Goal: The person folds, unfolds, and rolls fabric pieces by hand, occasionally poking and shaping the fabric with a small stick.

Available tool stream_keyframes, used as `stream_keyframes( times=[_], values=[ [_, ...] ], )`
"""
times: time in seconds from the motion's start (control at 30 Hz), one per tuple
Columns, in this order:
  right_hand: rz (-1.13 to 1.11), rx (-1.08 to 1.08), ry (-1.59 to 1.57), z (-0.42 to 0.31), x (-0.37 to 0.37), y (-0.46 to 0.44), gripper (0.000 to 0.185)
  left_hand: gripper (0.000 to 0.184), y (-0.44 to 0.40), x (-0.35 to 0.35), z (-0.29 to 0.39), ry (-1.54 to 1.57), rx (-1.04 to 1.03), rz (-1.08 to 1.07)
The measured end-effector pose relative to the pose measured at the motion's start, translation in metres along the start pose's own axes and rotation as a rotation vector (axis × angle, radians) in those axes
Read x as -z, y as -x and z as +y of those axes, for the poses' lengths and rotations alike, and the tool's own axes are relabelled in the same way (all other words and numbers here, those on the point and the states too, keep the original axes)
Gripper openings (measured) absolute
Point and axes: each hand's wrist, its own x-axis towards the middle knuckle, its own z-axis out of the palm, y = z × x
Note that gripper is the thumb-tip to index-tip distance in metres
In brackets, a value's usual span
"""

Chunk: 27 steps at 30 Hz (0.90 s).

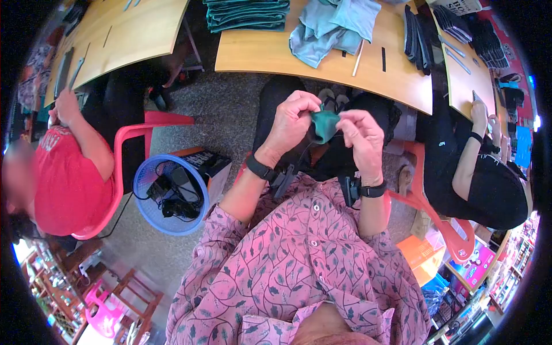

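Note:
A small piece of dark green cloth [325, 126] is stretched between my two hands, above my lap. My left hand [292, 122] pinches its left upper edge with thumb and fingers. At the cloth's right edge, the fingertips of my right hand [363, 135] are closed on it. Both wrists wear dark straps. Beyond my hands, crumpled light blue-green cloths [333, 31] lie on the wooden table [259, 54], and a stack of folded green cloths [247, 14] sits at its far left.
A blue basket [140, 198] with black cables and adapters stands on the floor to my left. One person in red [75, 178] sits at left, another in black [494, 190] at right, each at a table. Folded dark cloths [417, 40] lie on the table's right.

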Motion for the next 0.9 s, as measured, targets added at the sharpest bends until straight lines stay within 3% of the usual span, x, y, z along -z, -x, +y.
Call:
stream_keyframes(
  times=[0.13, 0.23, 0.3, 0.4, 0.47, 0.57, 0.73, 0.87, 0.9],
  values=[
    [0.104, 0.048, 0.181, 0.001, 0.001, -0.007, 0.019, 0.019, 0.001, -0.003, 0.007, -0.018, -0.051, -0.051],
    [-0.032, 0.072, 0.206, 0.013, -0.003, -0.009, 0.012, 0.019, 0.003, -0.004, 0.004, 0.027, -0.017, -0.097],
    [-0.023, -0.032, 0.220, 0.014, 0.001, -0.008, 0.006, 0.019, 0.002, -0.001, 0.002, 0.045, 0.022, -0.110],
    [0.148, 0.071, 0.203, 0.019, 0.002, -0.009, 0.004, 0.020, 0.001, 0.002, 0.002, -0.081, -0.044, -0.120],
    [0.186, 0.030, 0.132, 0.017, -0.002, -0.009, 0.005, 0.018, 0.002, -0.004, 0.004, 0.239, 0.209, -0.071],
    [0.245, -0.016, -0.016, 0.018, 0.001, -0.009, 0.007, 0.012, -0.003, -0.001, 0.020, 0.439, 0.354, 0.062],
    [0.303, -0.023, -0.192, 0.029, 0.008, -0.010, 0.007, 0.012, 0.003, 0.000, 0.025, 0.133, 0.112, -0.010],
    [0.270, -0.002, -0.249, 0.029, 0.005, -0.011, 0.007, 0.011, 0.008, -0.012, 0.021, 0.039, 0.162, -0.055],
    [0.256, 0.004, -0.227, 0.029, 0.003, -0.010, 0.008, 0.009, 0.008, -0.012, 0.022, 0.123, 0.300, -0.102]
  ],
)
